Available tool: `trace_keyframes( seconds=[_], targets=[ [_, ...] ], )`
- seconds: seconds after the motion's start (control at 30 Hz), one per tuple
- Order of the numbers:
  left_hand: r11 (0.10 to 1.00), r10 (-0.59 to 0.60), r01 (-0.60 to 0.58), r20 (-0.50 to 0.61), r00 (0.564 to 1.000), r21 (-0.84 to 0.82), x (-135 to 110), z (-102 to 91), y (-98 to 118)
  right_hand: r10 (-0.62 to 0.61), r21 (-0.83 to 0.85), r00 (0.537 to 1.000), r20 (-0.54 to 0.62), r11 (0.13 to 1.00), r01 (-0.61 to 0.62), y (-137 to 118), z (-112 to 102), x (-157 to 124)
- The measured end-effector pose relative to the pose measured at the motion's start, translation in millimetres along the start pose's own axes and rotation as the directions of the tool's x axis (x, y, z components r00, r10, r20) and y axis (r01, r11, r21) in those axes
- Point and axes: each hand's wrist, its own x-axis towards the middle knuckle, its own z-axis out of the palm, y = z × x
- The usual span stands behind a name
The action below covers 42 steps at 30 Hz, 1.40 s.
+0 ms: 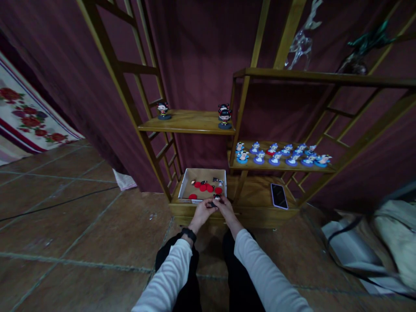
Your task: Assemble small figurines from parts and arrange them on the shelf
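Note:
My left hand (203,212) and my right hand (224,208) meet in front of a cardboard box (186,184), both pinched around one small black-haired figurine (216,198). The box sits on the lowest wooden shelf and holds several red round bases (205,188) and a few small dark parts. Two finished black-haired figurines (163,110) (224,115) stand on the middle shelf above. A row of several blue-and-white figurines (279,154) fills the shelf to the right.
A phone (279,196) lies face up on the bottom shelf right of the box. A clear glass deer (303,40) stands on the top shelf. Bags (383,242) lie on the tiled floor at right. A floral cloth (26,112) hangs at left.

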Motion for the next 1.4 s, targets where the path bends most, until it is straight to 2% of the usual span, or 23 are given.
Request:
trace_keyframes(
  seconds=[0.23, 0.33, 0.63, 0.83, 1.0, 1.13, 1.3, 1.4],
  targets=[
    [0.999, -0.029, 0.028, -0.034, 0.999, -0.025, 0, -0.3, 0, 0.002, 0.04, 1.0, 0.01, 0.999, -0.003, 1, 2, 0],
    [0.998, -0.056, 0.054, -0.039, 0.998, -0.044, 2, -3.0, -2, 0.045, 0.07, 0.999, 0.027, 0.996, -0.047, -6, 2, -4],
    [0.977, -0.081, 0.069, -0.052, 0.995, -0.201, 3, -12.4, -1, 0.158, 0.327, 0.984, 0.082, 0.929, -0.176, -16, 1, -11],
    [0.962, -0.1, 0.07, -0.103, 0.99, -0.263, 2, -13.2, -2, 0.108, 0.351, 0.989, 0.1, 0.926, -0.137, -19, 3, -15],
    [0.974, -0.067, 0.037, -0.127, 0.99, -0.224, 3, -16.1, -5, 0.108, 0.339, 0.985, 0.135, 0.929, -0.148, -21, 3, -17],
    [0.978, -0.035, 0.005, -0.142, 0.989, -0.21, 5, -19.5, -6, 0.096, 0.348, 0.979, 0.182, 0.924, -0.155, -13, 4, -12],
    [0.98, -0.024, -0.028, -0.254, 0.967, -0.198, 3, -19.8, -1, 0.106, 0.361, 0.976, 0.192, 0.917, -0.17, 1, 7, -3],
    [0.987, -0.018, -0.018, -0.224, 0.974, -0.159, 0, -18.9, 4, 0.131, 0.355, 0.977, 0.17, 0.916, -0.185, 5, 9, 0]
  ],
)
